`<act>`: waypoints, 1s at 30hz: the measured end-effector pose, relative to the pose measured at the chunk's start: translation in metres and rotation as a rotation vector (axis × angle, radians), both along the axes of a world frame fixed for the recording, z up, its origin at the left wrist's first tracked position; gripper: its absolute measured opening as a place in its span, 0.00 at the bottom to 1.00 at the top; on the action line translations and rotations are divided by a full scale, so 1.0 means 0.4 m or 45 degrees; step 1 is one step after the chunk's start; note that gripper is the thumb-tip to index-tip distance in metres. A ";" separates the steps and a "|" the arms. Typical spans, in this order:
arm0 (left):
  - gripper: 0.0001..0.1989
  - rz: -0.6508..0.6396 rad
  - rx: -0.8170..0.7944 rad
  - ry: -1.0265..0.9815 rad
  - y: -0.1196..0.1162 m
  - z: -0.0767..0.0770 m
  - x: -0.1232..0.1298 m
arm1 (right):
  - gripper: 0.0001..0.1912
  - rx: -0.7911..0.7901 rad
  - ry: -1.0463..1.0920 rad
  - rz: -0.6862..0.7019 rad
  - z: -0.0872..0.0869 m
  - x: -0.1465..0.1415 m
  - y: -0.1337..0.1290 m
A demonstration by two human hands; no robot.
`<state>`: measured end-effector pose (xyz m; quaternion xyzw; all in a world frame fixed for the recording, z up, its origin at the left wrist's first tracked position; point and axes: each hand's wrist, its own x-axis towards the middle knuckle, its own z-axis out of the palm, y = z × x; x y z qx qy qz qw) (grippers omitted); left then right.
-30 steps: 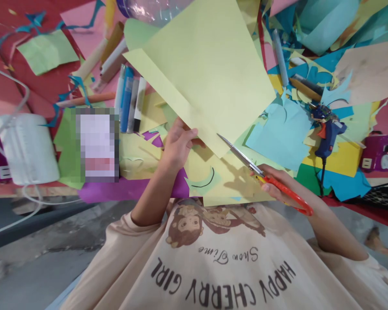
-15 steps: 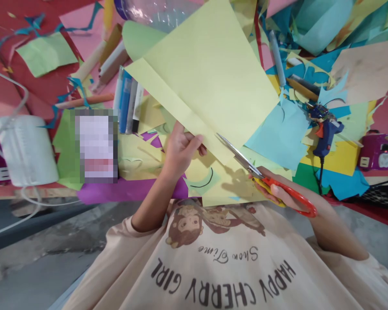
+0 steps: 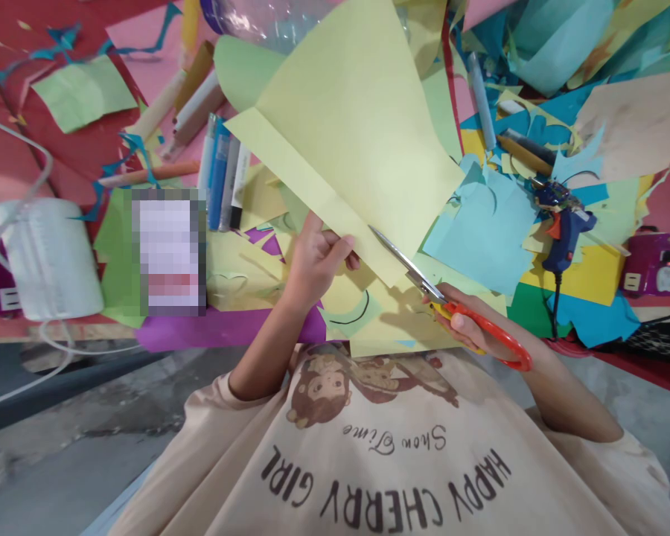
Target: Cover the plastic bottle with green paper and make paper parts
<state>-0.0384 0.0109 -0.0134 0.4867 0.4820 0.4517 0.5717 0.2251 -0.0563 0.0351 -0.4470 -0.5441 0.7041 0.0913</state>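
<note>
A large pale yellow sheet of paper (image 3: 357,119) is held up off the table by my left hand (image 3: 324,257), which pinches its lower edge between thumb and fingers. Along that edge runs a narrow strip (image 3: 295,175), partly parted from or folded against the rest of the sheet. My right hand (image 3: 458,313) grips scissors (image 3: 488,335) with red and yellow handles. Their metal blades lie along the line between strip and sheet, the tip near the middle of the sheet, and look nearly closed.
Left are a phone with a blurred screen (image 3: 167,253), several markers (image 3: 220,175) and a white appliance (image 3: 50,260) with a cable. Right lie blue paper (image 3: 480,231), a blue glue gun (image 3: 563,231), and a purple box (image 3: 653,260). A clear bottle (image 3: 268,22) lies at the back.
The scissors have moved slightly left and up along the paper. The sheet's right side has bent and swung inward. My left hand keeps its pinch.
</note>
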 end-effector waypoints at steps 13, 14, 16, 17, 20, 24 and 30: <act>0.24 0.004 -0.010 -0.018 -0.004 -0.004 0.001 | 0.35 -0.008 -0.138 -0.048 0.001 -0.013 -0.006; 0.24 0.005 -0.016 -0.017 -0.005 -0.003 0.001 | 0.35 0.002 -0.139 -0.033 0.001 -0.012 -0.004; 0.25 0.005 -0.032 -0.013 -0.007 0.002 0.001 | 0.36 0.032 -0.140 0.005 0.002 -0.006 -0.001; 0.25 0.013 -0.040 -0.010 -0.009 0.005 0.002 | 0.36 0.047 -0.135 0.028 0.004 -0.003 0.001; 0.26 0.029 -0.063 -0.004 -0.014 0.014 0.005 | 0.36 0.067 -0.093 0.108 0.012 0.005 0.007; 0.28 0.010 -0.061 -0.018 -0.019 0.025 0.013 | 0.35 0.021 -0.069 0.143 0.029 0.004 0.015; 0.27 -0.040 -0.058 -0.006 -0.032 0.026 0.021 | 0.32 -0.006 0.006 0.093 0.023 -0.003 0.014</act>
